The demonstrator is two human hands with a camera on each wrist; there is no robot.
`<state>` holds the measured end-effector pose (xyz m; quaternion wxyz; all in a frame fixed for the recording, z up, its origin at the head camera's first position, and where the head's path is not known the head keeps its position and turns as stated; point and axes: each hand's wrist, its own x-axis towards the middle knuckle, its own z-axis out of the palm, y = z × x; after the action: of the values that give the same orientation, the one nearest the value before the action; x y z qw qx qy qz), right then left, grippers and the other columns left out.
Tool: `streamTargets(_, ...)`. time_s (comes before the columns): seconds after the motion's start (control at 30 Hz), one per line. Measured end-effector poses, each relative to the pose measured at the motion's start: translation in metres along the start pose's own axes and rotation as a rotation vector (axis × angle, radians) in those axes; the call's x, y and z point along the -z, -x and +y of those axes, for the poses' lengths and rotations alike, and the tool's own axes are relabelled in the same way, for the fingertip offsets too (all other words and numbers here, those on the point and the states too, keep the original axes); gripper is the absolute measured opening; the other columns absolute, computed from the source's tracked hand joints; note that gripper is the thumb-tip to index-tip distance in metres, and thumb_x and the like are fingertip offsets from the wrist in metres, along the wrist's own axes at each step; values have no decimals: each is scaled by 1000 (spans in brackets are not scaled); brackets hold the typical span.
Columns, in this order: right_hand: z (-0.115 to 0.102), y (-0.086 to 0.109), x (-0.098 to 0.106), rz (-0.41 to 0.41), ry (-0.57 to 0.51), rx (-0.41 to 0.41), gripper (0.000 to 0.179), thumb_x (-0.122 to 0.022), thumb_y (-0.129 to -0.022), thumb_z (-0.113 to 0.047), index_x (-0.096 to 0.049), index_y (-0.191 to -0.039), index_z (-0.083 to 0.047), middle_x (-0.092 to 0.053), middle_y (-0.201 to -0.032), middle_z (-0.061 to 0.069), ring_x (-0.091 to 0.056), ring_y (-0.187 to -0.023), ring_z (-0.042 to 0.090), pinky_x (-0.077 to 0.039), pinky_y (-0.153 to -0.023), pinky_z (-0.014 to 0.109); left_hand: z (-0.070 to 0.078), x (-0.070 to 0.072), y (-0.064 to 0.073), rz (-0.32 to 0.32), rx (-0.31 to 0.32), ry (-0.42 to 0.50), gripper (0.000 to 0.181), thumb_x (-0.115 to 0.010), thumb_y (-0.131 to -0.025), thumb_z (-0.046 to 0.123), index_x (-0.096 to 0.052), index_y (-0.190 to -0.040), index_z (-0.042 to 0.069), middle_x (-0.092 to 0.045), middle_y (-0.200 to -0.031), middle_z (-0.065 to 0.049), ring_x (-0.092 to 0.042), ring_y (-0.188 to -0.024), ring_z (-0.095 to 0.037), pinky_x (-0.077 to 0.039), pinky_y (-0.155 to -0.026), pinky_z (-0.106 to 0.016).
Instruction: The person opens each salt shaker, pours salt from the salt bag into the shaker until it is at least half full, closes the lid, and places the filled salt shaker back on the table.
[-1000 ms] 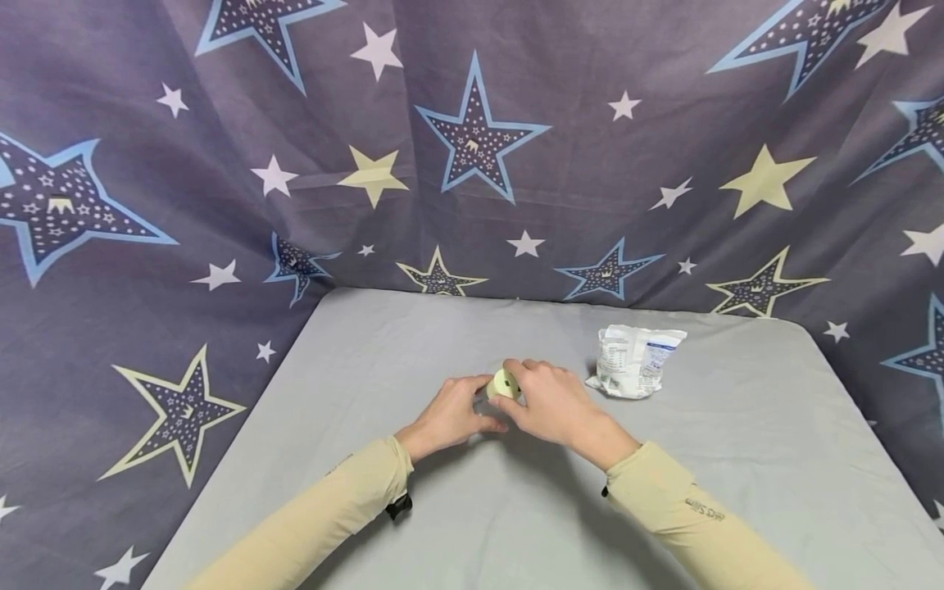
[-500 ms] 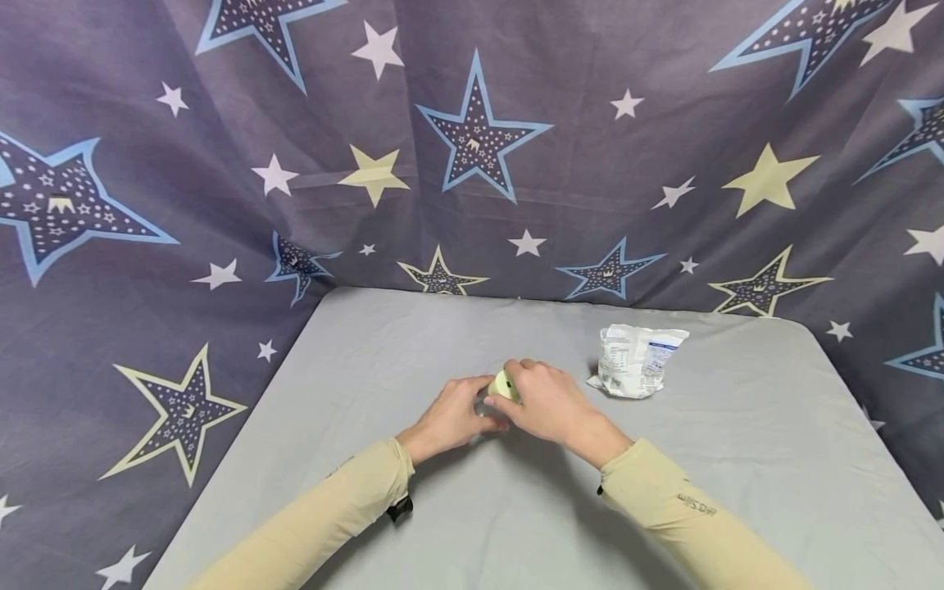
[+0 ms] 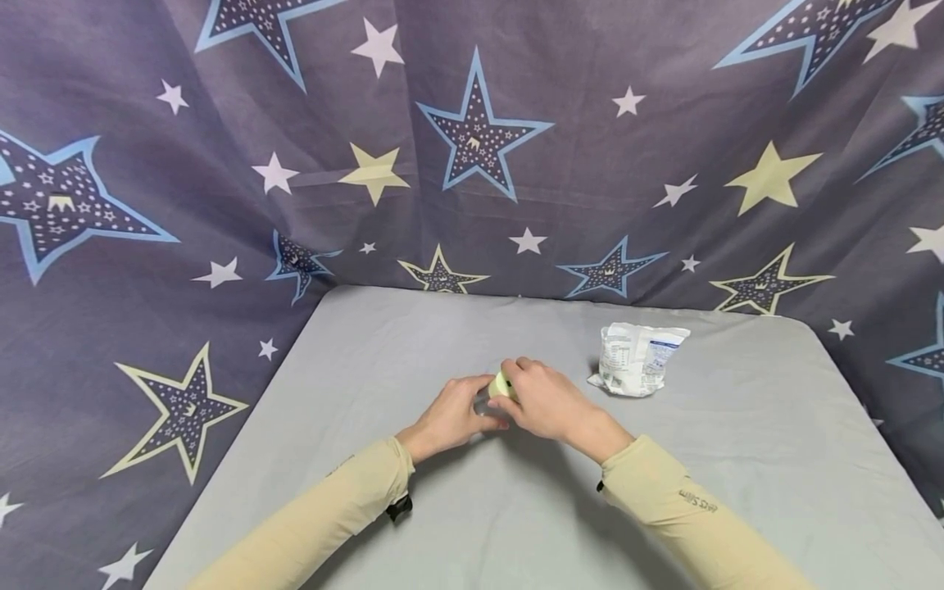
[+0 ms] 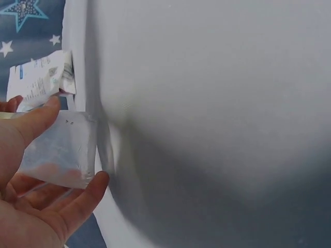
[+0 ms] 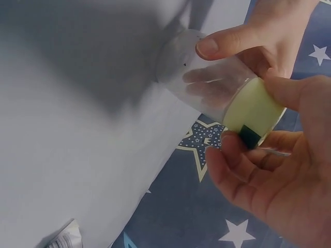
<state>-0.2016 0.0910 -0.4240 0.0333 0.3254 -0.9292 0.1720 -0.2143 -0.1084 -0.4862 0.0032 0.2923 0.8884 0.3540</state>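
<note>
A clear, see-through jar point(image 4: 62, 147) with a pale green lid point(image 5: 252, 107) lies tilted between the two hands. Around its clear body curl the thumb and fingers of my left hand point(image 3: 448, 416), which show through the wall in the right wrist view. My right hand point(image 3: 551, 403) grips the lid, thumb on one side and fingertips on the other. A dark square patch point(image 5: 250, 136) marks the lid's side. In the head view the hands cover most of the jar. Whatever the jar may contain cannot be made out.
To the right of the hands, a crumpled white packet point(image 3: 633, 360) with printed text stands on the grey-covered table point(image 3: 472, 524). Dark curtains point(image 3: 516, 229) with star patterns rise behind the table and along its left side.
My right hand has shifted slightly left and turned a little with the lid, whose top face shows less now. The left hand stays put on the jar, and the packet stays in place.
</note>
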Motion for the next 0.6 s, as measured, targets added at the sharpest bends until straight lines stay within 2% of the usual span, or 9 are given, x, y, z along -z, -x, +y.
streamTargets(0.1, 0, -1, 0, -5, 0, -4, 43, -74, -101, -36, -63, -120, 1, -59, -92, 7, -56, -78, 20, -51, -66, 39, -1, -1, 0, 7, -1, -2, 55, -94, -82, 25, -71, -130, 12, -74, -122, -2, -68, -116, -19, -50, -105, -40)
streamTargets(0.2, -1, -1, 0, -13, -15, -48, 42, -71, -102, -39, -63, -120, -2, -58, -91, 5, -55, -75, 19, -50, -61, 38, 1, -1, 0, 13, 6, -5, 54, -94, -83, 25, -71, -130, 12, -74, -122, -3, -68, -116, -19, -51, -104, -39)
streamTargets(0.37, -3, -2, -2, 0, -53, -128, 43, -68, -101, -51, -62, -107, -9, -56, -83, 2, -54, -66, 18, -45, -54, 35, 2, -2, 2, 23, 16, -9, 50, -94, -82, 24, -72, -125, 12, -75, -118, -1, -70, -111, -16, -54, -98, -33)
streamTargets(0.47, -4, -2, -4, 1, -69, -133, 41, -70, -101, -49, -60, -103, -9, -56, -80, 2, -54, -65, 19, -45, -53, 35, 1, -3, 2, 25, 13, -13, 49, -95, -81, 24, -73, -123, 13, -76, -116, -1, -70, -109, -15, -54, -97, -32)
streamTargets(0.6, -3, -3, -6, -20, -63, -110, 40, -70, -102, -44, -59, -108, -6, -55, -81, 3, -54, -65, 18, -45, -53, 34, 0, -3, 2, 20, 10, -18, 50, -95, -81, 24, -72, -124, 12, -76, -117, -2, -70, -109, -16, -55, -97, -33)
